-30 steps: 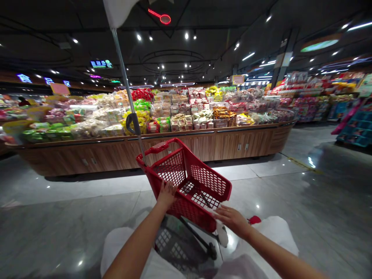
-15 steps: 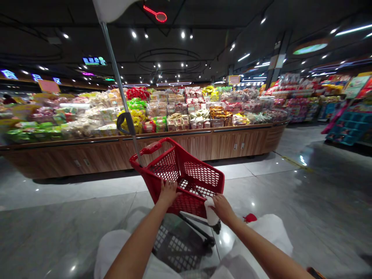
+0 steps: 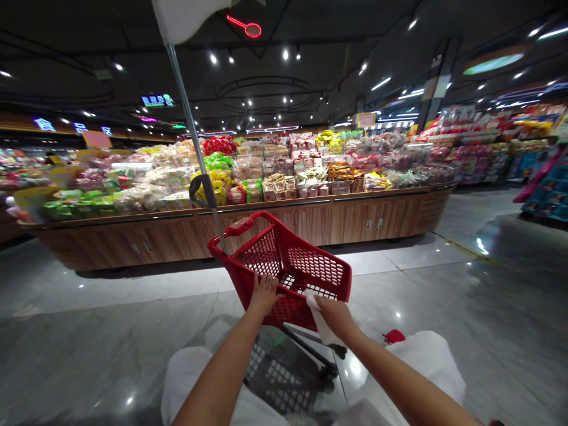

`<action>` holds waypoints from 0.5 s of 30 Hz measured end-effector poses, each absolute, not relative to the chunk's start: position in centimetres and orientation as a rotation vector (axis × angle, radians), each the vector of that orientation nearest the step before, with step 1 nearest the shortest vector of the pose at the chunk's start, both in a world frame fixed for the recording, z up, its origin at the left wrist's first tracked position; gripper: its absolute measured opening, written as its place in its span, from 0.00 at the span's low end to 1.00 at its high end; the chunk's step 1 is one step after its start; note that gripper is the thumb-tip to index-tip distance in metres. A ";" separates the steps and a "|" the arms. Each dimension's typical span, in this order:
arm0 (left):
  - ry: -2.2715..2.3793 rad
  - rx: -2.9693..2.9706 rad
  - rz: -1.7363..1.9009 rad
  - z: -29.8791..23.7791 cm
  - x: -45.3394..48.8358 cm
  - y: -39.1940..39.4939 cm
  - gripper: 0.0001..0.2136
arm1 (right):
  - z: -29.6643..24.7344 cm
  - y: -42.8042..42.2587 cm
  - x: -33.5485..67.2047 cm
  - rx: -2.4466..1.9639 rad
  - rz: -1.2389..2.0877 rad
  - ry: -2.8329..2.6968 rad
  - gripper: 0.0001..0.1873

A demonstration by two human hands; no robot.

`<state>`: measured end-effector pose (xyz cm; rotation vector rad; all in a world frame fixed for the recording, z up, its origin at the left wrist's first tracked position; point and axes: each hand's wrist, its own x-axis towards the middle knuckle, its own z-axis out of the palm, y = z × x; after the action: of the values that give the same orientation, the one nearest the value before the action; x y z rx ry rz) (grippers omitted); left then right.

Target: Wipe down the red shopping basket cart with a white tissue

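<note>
A red plastic shopping cart basket (image 3: 306, 269) stands on the shiny grey floor in front of me. My left hand (image 3: 263, 293) grips the near rim of the basket, fingers curled over the edge. My right hand (image 3: 333, 315) presses a white cloth (image 3: 323, 328) against the basket's near right rim, fingers closed on the cloth. A metal pole (image 3: 195, 148) with a white flag at its top rises from the cart's far left corner. A black lower rack (image 3: 284, 373) shows under the basket.
A long wooden display counter (image 3: 248, 222) piled with packaged snacks runs across the aisle ahead. More shelves (image 3: 483, 148) of goods stand at the right. My white-clad knees and a small red thing (image 3: 393, 336) show at the bottom.
My right hand moved from the basket's outer right corner up onto the near rim, bringing the white cloth with it. My left hand kept its grip on the rim.
</note>
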<state>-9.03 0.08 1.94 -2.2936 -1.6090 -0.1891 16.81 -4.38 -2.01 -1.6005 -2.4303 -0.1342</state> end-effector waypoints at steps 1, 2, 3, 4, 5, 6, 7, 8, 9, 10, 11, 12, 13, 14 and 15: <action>-1.617 -2.285 -0.185 1.9 -8.8 0.1 0.21 | -2.8 -4.7 18.5 -1.569 -0.154 -2.428 0.16; -1.628 -2.275 -0.178 1.9 -8.6 0.0 0.22 | -3.4 -5.0 19.9 -1.518 -0.179 -2.426 0.14; -1.643 -2.264 -0.169 1.8 -8.2 0.0 0.23 | -3.9 -5.2 21.0 -1.463 -0.205 -2.419 0.13; -1.663 -2.251 -0.162 1.7 -7.7 0.0 0.24 | -4.2 -5.3 21.5 -1.423 -0.226 -2.409 0.13; -1.685 -2.239 -0.157 1.6 -7.3 0.0 0.26 | -4.3 -5.2 21.6 -1.421 -0.233 -2.394 0.13; -1.710 -2.228 -0.154 1.5 -6.8 0.0 0.27 | -4.1 -5.0 21.1 -1.462 -0.224 -2.377 0.13; -1.731 -2.220 -0.152 1.5 -6.3 0.1 0.27 | -3.7 -4.6 20.2 -1.522 -0.203 -2.363 0.13; -1.747 -2.215 -0.153 1.4 -5.8 0.1 0.27 | -3.1 -4.1 18.8 -1.581 -0.178 -2.354 0.14; -1.759 -2.215 -0.152 1.3 -5.4 0.2 0.27 | -2.4 -3.5 17.2 -1.629 -0.152 -2.354 0.15; -1.767 -2.220 -0.148 1.3 -5.1 0.2 0.25 | -1.6 -2.9 15.5 -1.644 -0.130 -2.368 0.15; -1.770 -2.230 -0.144 1.2 -4.9 0.2 0.24 | -0.8 -2.4 13.8 -1.639 -0.118 -2.385 0.16; -1.769 -2.246 -0.141 1.2 -4.8 0.2 0.23 | -0.1 -1.9 12.3 -1.627 -0.103 -2.407 0.16; -1.767 -2.265 -0.141 1.1 -4.7 0.1 0.22 | 0.5 -1.5 11.1 -1.611 -0.091 -2.427 0.16; -1.765 -2.283 -0.147 1.1 -4.8 0.0 0.22 | 1.0 -1.3 10.3 -1.597 -0.078 -2.445 0.16; -1.757 -2.303 -0.160 1.1 -4.9 -0.2 0.21 | 1.3 -1.2 10.1 -1.585 -0.066 -2.463 0.16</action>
<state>-4.95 -0.21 1.09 -2.3026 -1.7574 -0.1603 10.07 -1.20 1.28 -1.5846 -2.4629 -0.0660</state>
